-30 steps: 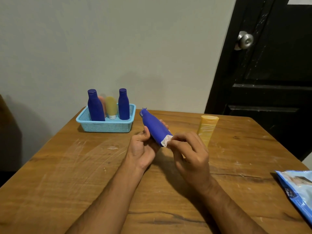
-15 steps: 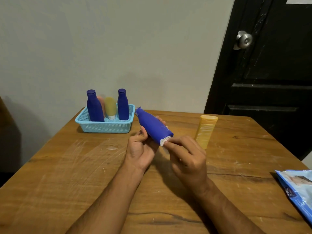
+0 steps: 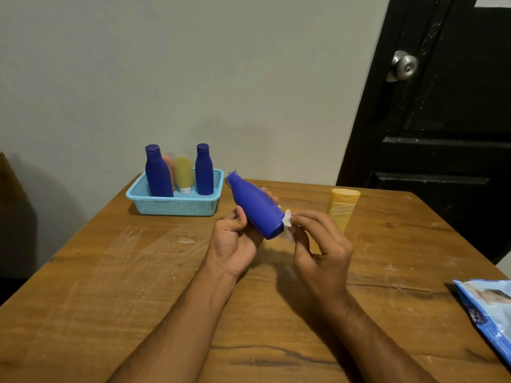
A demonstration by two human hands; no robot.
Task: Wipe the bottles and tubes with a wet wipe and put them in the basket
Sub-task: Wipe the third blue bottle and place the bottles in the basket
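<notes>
My left hand (image 3: 235,241) grips a blue bottle (image 3: 255,208) above the table, tilted with its cap pointing away to the left and its base toward me. My right hand (image 3: 320,250) pinches a small white wet wipe (image 3: 288,225) against the bottle's base. A yellow tube (image 3: 343,208) stands cap-up on the table just behind my right hand. The light-blue basket (image 3: 171,204) at the back left holds two upright blue bottles (image 3: 157,175) (image 3: 204,170), a yellow tube (image 3: 183,174) and a pink tube (image 3: 169,165), partly hidden.
A blue and white wet-wipe pack (image 3: 489,313) lies at the table's right edge. The wooden table (image 3: 110,272) stands against a pale wall. A black door with a metal knob (image 3: 403,66) is at the back right.
The bottle has tipped flatter and shifted a little left in my left hand. The wipe has moved from the lower side of the bottle onto its base.
</notes>
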